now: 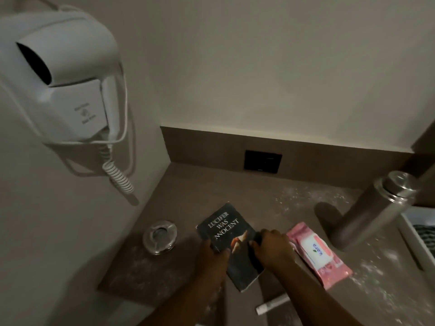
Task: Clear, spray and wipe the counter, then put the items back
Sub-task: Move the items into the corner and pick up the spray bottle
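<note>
A dark paperback book lies on the brown counter, near its front. My left hand grips the book's left edge and my right hand grips its right edge. A pink pack of wet wipes lies just right of my right hand. A steel flask stands at the right. A round glass ashtray sits to the left of the book. A small white tube lies at the counter's front edge, between my forearms. White powder is scattered over the counter.
A white wall-mounted hair dryer with a coiled cord hangs on the left wall. A black socket plate is set in the brown backsplash. A white tray or drawer with striped cloth shows at the right edge.
</note>
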